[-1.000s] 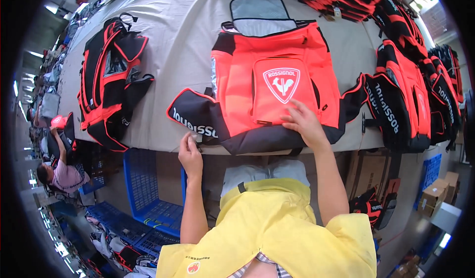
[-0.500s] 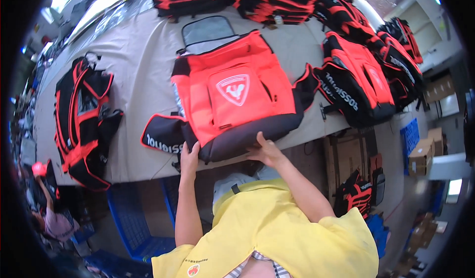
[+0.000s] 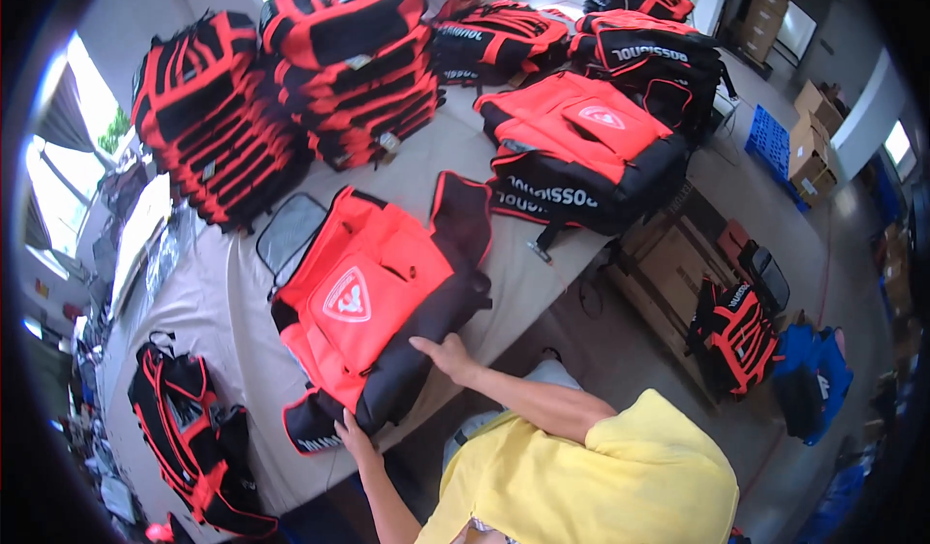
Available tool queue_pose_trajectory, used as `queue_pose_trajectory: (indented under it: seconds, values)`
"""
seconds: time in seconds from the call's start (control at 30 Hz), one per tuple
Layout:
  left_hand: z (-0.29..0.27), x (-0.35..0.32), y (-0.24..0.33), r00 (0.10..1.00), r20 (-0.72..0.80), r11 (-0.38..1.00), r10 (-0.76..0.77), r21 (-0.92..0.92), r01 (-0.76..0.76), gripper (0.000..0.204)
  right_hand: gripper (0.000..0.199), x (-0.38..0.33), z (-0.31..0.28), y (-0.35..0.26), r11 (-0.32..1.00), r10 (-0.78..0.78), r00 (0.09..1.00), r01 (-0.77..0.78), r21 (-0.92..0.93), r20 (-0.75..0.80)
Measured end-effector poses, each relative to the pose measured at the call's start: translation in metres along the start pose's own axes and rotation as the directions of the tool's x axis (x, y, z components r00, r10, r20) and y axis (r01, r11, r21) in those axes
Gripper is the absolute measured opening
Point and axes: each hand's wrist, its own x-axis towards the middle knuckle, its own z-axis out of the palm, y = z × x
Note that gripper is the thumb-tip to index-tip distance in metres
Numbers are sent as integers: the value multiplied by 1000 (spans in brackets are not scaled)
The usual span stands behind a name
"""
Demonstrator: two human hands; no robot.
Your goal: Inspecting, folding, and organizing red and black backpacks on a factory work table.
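Note:
A red and black backpack (image 3: 358, 292) lies on the table with a white shield emblem facing up. Its top flap (image 3: 293, 234), with a grey mesh panel, is folded open toward the far left, and black side wings spread out at both sides. My left hand (image 3: 356, 439) grips the near left corner of its black base, beside the lettered wing. On the base's near edge, my right hand (image 3: 448, 358) has its thumb on top; the other fingers are partly hidden beneath.
Tall stacks of red and black backpacks (image 3: 208, 123) stand at the far side of the table (image 3: 218, 287). Another backpack (image 3: 591, 147) lies to the right, and a narrow one (image 3: 189, 437) at the near left. Cartons (image 3: 814, 156) and a blue crate (image 3: 775, 156) sit on the floor at right.
The view has swung to the right and up, so the backpack appears lower left and tilted. Both hands remain at its base; the right thumb now rests over the black edge.

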Motion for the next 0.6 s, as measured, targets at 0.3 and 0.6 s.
queue_pose_trajectory:
  seconds: [0.3, 0.6]
  values:
    - [189, -155, 172, 863, 394, 705, 316, -707, 64, 59, 30, 58, -68, -384, 704, -652, 669, 709, -41, 358]
    - [410, -257, 259, 474, 690, 699, 547, -688, 195, 61, 34, 98, -301, -582, 698, -713, 676, 710, -97, -186]
